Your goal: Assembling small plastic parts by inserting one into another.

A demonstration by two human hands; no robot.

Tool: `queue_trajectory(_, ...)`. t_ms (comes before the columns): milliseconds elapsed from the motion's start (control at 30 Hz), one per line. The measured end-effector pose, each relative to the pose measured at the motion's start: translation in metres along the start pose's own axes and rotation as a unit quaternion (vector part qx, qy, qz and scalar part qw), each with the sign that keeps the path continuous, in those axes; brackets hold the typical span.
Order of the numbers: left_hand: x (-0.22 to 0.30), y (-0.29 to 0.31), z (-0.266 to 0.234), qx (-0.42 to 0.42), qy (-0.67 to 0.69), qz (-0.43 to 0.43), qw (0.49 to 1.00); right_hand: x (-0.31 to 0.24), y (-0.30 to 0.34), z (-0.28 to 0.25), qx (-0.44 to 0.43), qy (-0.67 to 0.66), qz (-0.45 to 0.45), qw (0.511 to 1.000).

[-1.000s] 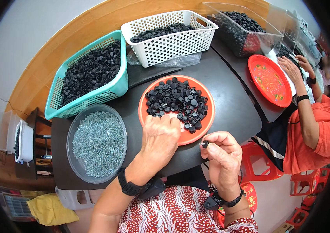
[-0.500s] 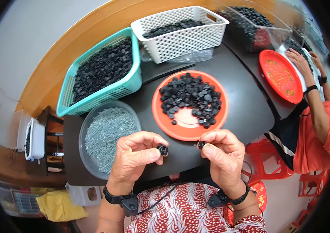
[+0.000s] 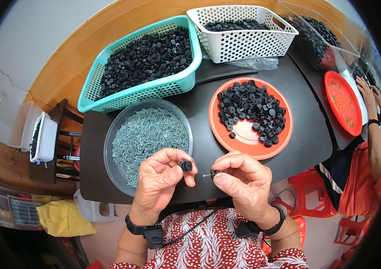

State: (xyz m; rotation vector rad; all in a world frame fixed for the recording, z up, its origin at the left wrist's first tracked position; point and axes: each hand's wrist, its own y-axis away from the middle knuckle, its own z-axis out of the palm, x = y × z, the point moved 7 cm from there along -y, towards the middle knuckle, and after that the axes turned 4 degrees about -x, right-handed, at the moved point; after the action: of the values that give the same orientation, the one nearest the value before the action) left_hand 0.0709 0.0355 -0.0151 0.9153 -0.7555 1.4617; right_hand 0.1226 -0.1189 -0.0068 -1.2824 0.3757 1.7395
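Between thumb and fingers, my left hand (image 3: 161, 175) grips a small round black plastic cap (image 3: 185, 166). My right hand (image 3: 244, 181) pinches another black plastic piece (image 3: 214, 174), from which a silvery screw (image 3: 206, 175) points toward the left hand. A short gap separates the two parts. Beyond my right hand lies a red-orange plate (image 3: 219, 145) with many similar black plastic parts (image 3: 253, 107) heaped around a bare patch. A clear round tub (image 3: 110, 163) full of small metal screws (image 3: 148, 134) stands just beyond my left hand.
A turquoise basket (image 3: 195, 67) and a white perforated basket (image 3: 248, 47), both holding black parts, stand at the back of the dark table (image 3: 307, 134). At right, a co-worker's hand (image 3: 367, 98) is near a red patterned tray (image 3: 343, 103). Red stools (image 3: 307, 188) stand below.
My two hands have come closer together, with the screw now pointing near the left hand's cap. The view has shifted, so the table things appear farther right and the baskets higher.
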Motion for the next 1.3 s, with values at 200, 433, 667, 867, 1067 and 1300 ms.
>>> queue_trajectory(200,0.0,-0.019,0.022,0.043,-0.094,0.024,0.994,-0.004,-0.003,-0.02,0.075,-0.049,0.009,0.996)
queue_trajectory(433,-0.028,-0.068,0.099,-0.017,-0.731,0.336,0.593,-0.03,0.007,-0.067,0.207,-0.065,-0.05,0.975)
queue_trajectory(667,-0.026,-0.073,0.056,-0.001,-0.208,0.054,0.977,-0.019,0.009,-0.08,0.192,-0.074,-0.035,0.978)
queue_trajectory(867,-0.019,-0.044,0.042,-0.042,-0.045,-0.03,0.998,-0.016,0.003,-0.058,0.142,-0.039,-0.039,0.988)
queue_trajectory(1067,-0.023,-0.028,0.032,-0.07,0.083,-0.023,0.994,-0.009,0.002,-0.033,0.088,-0.022,-0.035,0.995)
queue_trajectory(1300,-0.011,-0.013,0.028,-0.02,-0.003,0.008,1.0,-0.009,0.003,-0.016,0.049,0.038,-0.053,0.997)
